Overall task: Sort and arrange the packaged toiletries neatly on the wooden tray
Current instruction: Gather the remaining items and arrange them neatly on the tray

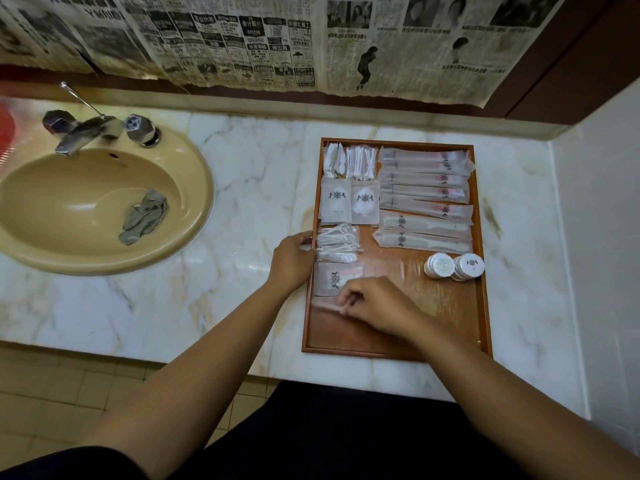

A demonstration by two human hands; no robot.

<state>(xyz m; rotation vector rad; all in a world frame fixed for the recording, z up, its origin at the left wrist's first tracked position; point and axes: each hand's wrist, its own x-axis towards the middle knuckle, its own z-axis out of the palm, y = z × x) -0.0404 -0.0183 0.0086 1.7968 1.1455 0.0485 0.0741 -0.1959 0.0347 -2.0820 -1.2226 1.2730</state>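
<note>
Counter (242, 188): pale marble, running left to right, with a raised ledge along its far edge.
Newspaper (242, 39): sheets hung on the far wall above the ledge.
Sink (199, 188): tan oval bowl set in the counter, far left of the tray.
Tray (446, 323): wooden, on the right of the counter, long side running near to far; its near part was bare.
Long packets (424, 181): stacked in rows at the tray's far right.
Comb packets (426, 230): two, just near of the long packets.
Tap (86, 129): chrome, at the sink's far rim.
Cloth (145, 216): grey, crumpled inside the bowl.
Sachets (349, 202): two, side by side, left of the long packets.
Buds (362, 164): packed at the far left, beside white pads (334, 162).
Floss picks (337, 242): a pile just near of the sachets.
Emblem packet (334, 278): flat, near of the picks.
Soaps (453, 266): two round ones touching at the right rim, well apart from both hands.
Left hand (294, 261): over the left rim, hiding part of it, fingers bent with tips at the picks' left edge; a grip could not be told.
Right hand (377, 306): over the tray's near left, fingers curled and pinching a blurred clear packet (325, 306) just near of the emblem packet.
</note>
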